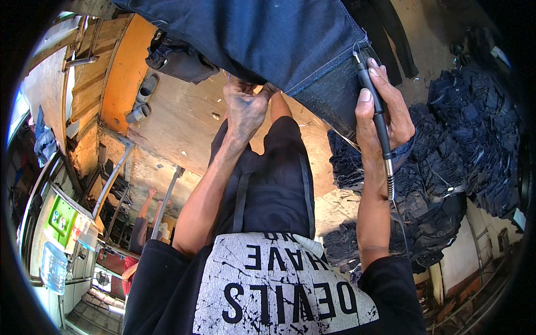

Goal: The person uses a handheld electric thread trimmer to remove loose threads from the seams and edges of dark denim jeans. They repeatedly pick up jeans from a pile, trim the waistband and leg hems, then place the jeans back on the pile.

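A dark blue denim garment (pixel 268 42) hangs across the top of the view, with a stitched seam and a frayed edge at its lower right. My left hand (pixel 244 111) is closed at the garment's lower edge, and its fingertips are partly hidden there. In my right hand (pixel 391 106) is a pen-shaped tool like a soldering iron (pixel 382 127), with a black handle, a spring cable guard and a thin cord. Its thin metal tip meets the denim near the seam corner at upper right.
Large piles of dark denim pieces (pixel 463 134) fill the right side. Grey slippers (pixel 144 92) lie by an orange board (pixel 124 72) at left. A dark bundle (pixel 181 58) sits at upper left. Farther left are a green tray (pixel 60 218), a clear blue water jug (pixel 54 268) and part of another person (pixel 138 231).
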Available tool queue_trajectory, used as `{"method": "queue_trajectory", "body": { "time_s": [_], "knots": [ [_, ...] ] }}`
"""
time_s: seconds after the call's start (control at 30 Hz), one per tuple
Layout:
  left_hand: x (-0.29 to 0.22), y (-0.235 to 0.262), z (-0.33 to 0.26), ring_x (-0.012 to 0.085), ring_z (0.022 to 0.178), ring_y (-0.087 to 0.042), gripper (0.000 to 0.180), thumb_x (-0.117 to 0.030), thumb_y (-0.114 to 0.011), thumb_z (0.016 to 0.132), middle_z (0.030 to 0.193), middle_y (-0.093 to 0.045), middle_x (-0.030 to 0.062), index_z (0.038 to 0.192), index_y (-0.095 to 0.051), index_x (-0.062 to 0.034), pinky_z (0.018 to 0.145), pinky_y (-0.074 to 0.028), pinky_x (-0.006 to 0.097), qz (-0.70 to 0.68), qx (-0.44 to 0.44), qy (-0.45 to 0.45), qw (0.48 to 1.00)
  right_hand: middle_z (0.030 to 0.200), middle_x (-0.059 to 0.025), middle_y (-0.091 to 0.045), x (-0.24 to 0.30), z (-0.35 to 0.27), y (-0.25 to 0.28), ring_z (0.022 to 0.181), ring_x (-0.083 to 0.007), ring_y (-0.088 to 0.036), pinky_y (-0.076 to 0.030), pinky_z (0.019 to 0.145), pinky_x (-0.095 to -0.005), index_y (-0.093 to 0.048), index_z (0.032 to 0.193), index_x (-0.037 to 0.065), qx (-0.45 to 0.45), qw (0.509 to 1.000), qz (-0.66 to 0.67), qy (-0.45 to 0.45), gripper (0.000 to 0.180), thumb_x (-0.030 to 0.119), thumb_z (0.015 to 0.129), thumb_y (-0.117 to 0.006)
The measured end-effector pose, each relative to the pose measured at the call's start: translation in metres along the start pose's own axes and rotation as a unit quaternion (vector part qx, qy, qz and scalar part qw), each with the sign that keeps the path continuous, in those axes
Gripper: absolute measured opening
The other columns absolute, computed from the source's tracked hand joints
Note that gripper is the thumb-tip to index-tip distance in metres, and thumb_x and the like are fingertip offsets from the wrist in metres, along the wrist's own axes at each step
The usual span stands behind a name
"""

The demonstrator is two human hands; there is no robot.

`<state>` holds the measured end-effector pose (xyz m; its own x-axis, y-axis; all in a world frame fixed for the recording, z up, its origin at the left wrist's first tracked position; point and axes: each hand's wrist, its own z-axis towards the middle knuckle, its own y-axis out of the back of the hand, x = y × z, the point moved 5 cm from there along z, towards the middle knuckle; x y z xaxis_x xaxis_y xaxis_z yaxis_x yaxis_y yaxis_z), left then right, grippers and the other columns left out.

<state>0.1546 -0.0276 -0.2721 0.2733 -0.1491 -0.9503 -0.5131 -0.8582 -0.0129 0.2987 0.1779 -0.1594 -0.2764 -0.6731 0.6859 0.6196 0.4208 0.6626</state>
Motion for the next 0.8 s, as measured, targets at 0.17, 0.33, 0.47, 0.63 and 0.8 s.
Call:
{"method": "queue_trajectory", "body": {
  "time_s": [0.17, 0.33, 0.47, 0.63, 0.8],
  "knots": [
    [0.002, 0.001, -0.001, 0.0156, 0.103, -0.074, 0.019, 0.007, -0.075, 0.09, 0.114, -0.079, 0.0099, 0.109, -0.074, 0.0064, 0.091, -0.058, 0.031, -0.005, -0.001, 0.012, 1.0, 0.127, -0.0237, -0.078, -0.002, -0.001, 0.0, 0.127, -0.038, -0.073, -0.059, 0.108, -0.0465, -0.077, 0.124, -0.002, 0.01, 1.0, -0.002, -0.003, 0.029, 0.013, 0.1, -0.071],
    [0.002, -0.002, -0.001, 0.0153, 0.101, -0.074, 0.017, 0.008, -0.074, 0.09, 0.11, -0.08, 0.0088, 0.107, -0.074, 0.0064, 0.09, -0.059, 0.031, -0.025, -0.009, 0.012, 1.0, 0.128, -0.0234, -0.078, 0.001, -0.003, -0.001, 0.128, -0.0386, -0.073, -0.056, 0.112, -0.0483, -0.076, 0.125, -0.002, 0.022, 0.999, 0.037, 0.018, 0.03, 0.009, 0.098, -0.07],
    [-0.001, -0.001, -0.001, 0.0208, 0.107, -0.076, 0.032, 0.013, -0.084, 0.087, 0.114, -0.08, 0.0141, 0.115, -0.073, 0.0035, 0.101, -0.06, 0.035, -0.023, 0.001, 0.022, 1.0, 0.128, -0.0243, -0.077, 0.005, -0.005, -0.001, 0.129, -0.0398, -0.072, -0.054, 0.115, -0.0518, -0.076, 0.126, -0.002, 0.051, 0.997, 0.052, 0.035, 0.032, 0.006, 0.095, -0.069],
    [-0.003, 0.002, -0.002, 0.021, 0.104, -0.077, 0.029, 0.01, -0.085, 0.087, 0.111, -0.08, 0.0154, 0.113, -0.074, 0.0056, 0.097, -0.061, 0.035, 0.034, 0.012, 0.027, 0.999, 0.126, -0.0249, -0.078, 0.01, -0.004, -0.006, 0.127, -0.0405, -0.073, -0.054, 0.114, -0.0572, -0.078, 0.123, -0.001, 0.074, 0.992, 0.078, 0.066, 0.032, 0.006, 0.093, -0.069],
    [0.0, 0.0, -0.002, 0.0174, 0.103, -0.075, 0.025, 0.009, -0.076, 0.091, 0.115, -0.079, 0.0112, 0.115, -0.071, 0.0062, 0.091, -0.06, 0.032, -0.009, 0.012, 0.012, 1.0, 0.109, -0.0212, -0.082, 0.014, -0.005, -0.01, 0.116, -0.038, -0.079, -0.059, 0.109, -0.0555, -0.08, 0.113, -0.003, 0.081, 0.989, 0.094, 0.079, 0.032, 0.002, 0.082, -0.072]
  ]
}}
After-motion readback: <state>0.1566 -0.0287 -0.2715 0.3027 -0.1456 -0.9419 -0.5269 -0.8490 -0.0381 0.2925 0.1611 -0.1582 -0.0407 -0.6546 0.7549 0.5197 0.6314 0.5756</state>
